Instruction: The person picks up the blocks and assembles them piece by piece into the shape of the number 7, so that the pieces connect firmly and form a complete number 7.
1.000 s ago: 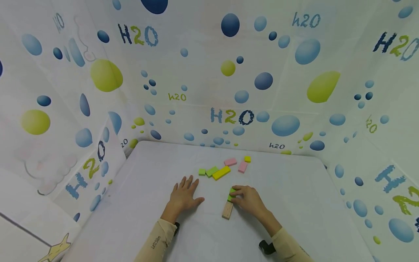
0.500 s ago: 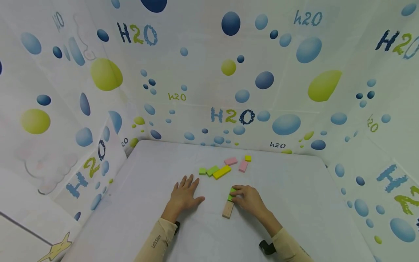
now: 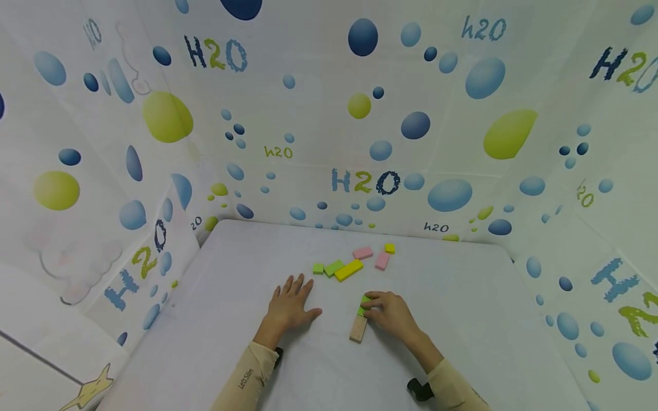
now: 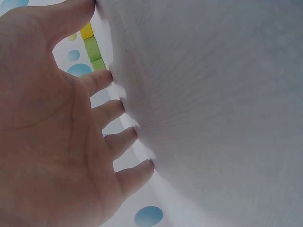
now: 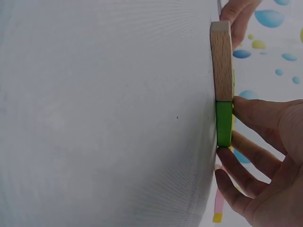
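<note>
My right hand (image 3: 393,313) pinches a green block (image 5: 224,124) between thumb and fingers on the white table. End to end against this block lies a plain wooden block (image 3: 358,329), on the side nearer me. In the right wrist view the wooden block (image 5: 222,66) meets the green one in a straight line, the thumb tip right at the joint. My left hand (image 3: 289,308) rests on the table to the left, fingers spread, holding nothing. Its fingertips (image 4: 129,137) touch the white cloth in the left wrist view.
Beyond the hands lie a small green cube (image 3: 319,269), a green block (image 3: 334,268), a long yellow block (image 3: 349,270), two pink blocks, one (image 3: 362,253) left of the other (image 3: 382,261), and a yellow cube (image 3: 389,249). A patterned curtain (image 3: 308,114) surrounds the white table (image 3: 231,251).
</note>
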{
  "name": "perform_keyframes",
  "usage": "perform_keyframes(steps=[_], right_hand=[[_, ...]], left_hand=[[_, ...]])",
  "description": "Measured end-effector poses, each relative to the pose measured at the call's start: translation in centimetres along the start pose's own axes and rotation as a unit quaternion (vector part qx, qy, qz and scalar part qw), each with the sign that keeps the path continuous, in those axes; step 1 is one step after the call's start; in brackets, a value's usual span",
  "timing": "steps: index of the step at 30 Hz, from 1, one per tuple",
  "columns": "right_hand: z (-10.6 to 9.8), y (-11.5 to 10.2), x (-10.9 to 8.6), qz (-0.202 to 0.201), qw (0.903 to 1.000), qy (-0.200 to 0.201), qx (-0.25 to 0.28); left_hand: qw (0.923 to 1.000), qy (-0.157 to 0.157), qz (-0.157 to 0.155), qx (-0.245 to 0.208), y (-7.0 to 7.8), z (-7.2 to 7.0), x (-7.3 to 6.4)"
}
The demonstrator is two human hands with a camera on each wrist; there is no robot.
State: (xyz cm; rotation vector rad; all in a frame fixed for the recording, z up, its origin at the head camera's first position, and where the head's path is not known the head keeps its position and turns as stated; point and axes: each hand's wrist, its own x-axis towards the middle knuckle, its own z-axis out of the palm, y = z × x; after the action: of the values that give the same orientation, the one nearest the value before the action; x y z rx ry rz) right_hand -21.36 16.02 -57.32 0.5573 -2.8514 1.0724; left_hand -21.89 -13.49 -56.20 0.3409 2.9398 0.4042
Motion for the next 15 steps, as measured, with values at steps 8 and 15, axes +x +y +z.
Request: perform_keyframes(steps=[8,15], right_hand=[[-0.03,-0.22,-0.12,-0.003,1.0,-0.004,0.006],[-0.07,-0.32,-0.31,-0.008,0.9999,-0.005,0.008]], left_hand=[[1.0,-0.001,-0.002,-0.003,-0.03,0.04,0.08],[1.0,0.0,-0.002,-0.001,-0.05,0.13,0.13]])
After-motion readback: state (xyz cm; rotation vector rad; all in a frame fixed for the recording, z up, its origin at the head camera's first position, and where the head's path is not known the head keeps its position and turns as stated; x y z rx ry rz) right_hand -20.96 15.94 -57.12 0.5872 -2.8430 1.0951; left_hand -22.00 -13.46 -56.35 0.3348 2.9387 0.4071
